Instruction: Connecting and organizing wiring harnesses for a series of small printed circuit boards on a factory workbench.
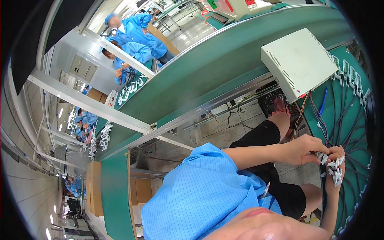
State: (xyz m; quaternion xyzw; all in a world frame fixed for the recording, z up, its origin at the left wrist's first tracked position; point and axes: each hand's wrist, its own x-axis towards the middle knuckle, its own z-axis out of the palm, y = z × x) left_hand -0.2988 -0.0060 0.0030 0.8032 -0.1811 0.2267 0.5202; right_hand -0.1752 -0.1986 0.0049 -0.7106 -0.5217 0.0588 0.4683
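Head view: clump of white plug connectors (337, 172) at the near edge of the green bench top (333, 95). Left hand (306, 150) pinches some between thumb and fingers; right hand (337, 153) curls round the bunch, grip partly hidden. Black cables (349, 151) fan out alongside. Farther off: blue pen (323, 102), vented off-white case (298, 62), white-framed circuit boards (352, 76).
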